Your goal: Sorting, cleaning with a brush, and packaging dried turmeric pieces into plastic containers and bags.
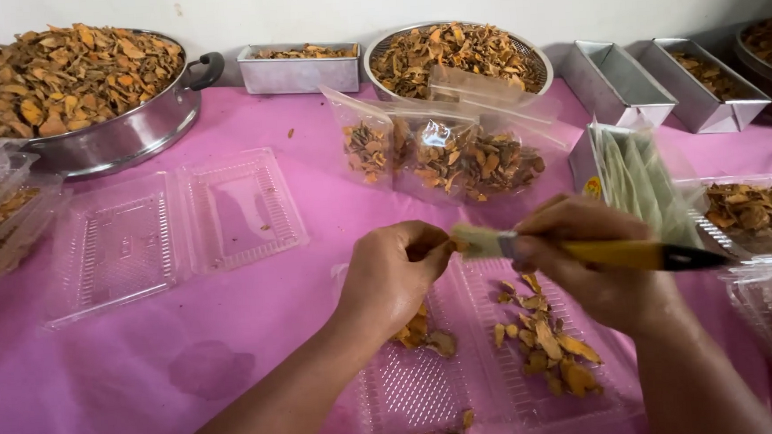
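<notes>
Over clear tray [430, 391], right hand [582, 259], yellow-handled brush [581, 249]

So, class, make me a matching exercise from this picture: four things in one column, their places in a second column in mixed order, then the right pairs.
Things:
1. big pot
2. brush
3. filled bags
4. empty open box

Places:
A. in the right hand
B. far left, heaped with dried slices
C. on the pink cloth, left of the hands
D. middle of the table, in front of the round sieve

Pairs: 1-B, 2-A, 3-D, 4-C
</notes>
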